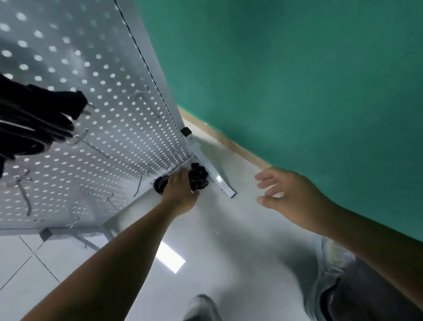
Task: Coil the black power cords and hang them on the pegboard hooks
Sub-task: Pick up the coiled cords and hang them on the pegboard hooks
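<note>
A grey metal pegboard (69, 79) stands at the left, with several bare hooks (89, 142) on its lower part. A coiled black power cord (8, 117) hangs from a hook at its upper left, plug (77, 101) pointing right. On the floor at the pegboard's foot lies another black cord bundle (197, 176). My left hand (181, 192) reaches down and grips this bundle; part of the cord (162, 185) shows behind my fingers. My right hand (286, 191) hovers open to the right, above the floor, holding nothing.
A green wall (300, 71) rises on the right with a wooden skirting strip (232, 144) along the floor. The pegboard's metal foot (217, 178) juts out on the white tiled floor (214, 239). My legs in grey trousers (352, 297) are at the bottom.
</note>
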`<state>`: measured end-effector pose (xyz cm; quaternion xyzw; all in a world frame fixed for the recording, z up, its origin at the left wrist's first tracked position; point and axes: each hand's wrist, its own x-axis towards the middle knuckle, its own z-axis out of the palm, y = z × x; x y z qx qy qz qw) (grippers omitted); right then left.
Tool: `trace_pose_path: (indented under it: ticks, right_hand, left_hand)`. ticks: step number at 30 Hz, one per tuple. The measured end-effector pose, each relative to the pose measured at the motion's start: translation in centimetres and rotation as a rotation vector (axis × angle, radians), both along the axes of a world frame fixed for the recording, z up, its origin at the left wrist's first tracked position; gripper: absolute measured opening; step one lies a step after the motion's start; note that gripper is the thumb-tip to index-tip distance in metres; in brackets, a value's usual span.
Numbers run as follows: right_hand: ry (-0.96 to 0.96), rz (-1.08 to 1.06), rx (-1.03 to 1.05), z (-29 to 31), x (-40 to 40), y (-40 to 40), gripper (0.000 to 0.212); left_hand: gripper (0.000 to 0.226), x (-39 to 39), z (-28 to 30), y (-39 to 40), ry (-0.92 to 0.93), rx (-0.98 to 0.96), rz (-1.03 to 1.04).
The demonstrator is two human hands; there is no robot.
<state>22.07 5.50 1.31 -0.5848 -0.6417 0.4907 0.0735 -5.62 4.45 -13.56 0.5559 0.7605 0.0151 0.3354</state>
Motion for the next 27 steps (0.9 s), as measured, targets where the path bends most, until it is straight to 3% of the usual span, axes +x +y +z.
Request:
trace_pose_path:
  ticks: [3, 6, 12, 17, 22, 27]
  right_hand:
    - [0.0, -0.038, -0.019, -0.4, 0.6, -0.2, 0.036]
    - [-0.004, -0.038, -0.033, -0.8, 1.0, -0.3, 0.034]
    - [-0.034, -0.028, -0.088, -1.1, 1.5, -0.5, 0.034]
    - [-0.047, -0.031, -0.102, -1.3, 1.4, -0.6, 0.033]
    - [-0.075, -0.01, -0.13, -1.1, 1.1, -0.7, 0.032]
    - [-0.047, -0.052, -0.086, 0.1, 0.6, 0.3, 0.028]
  left_hand:
    - [0.092, -0.7, -1.7, 0.8, 0.08, -0.13, -0.127]
    - [0.099, -1.1, -3.0, 1.5, 0.123, -0.188, -0.123]
    - [0.072, 1.1, -3.5, 0.1, 0.373, -0.204, -0.246]
    - [0.071, 1.2, -5.6, -2.6, 0.422, -0.131, -0.364]
    - [0.064, 0.8, -5.3, -3.6, 0.335, -0.072, -0.306]
    - [0.045, 2.1, -0.3, -3.7, -0.128, 0.001, -0.02]
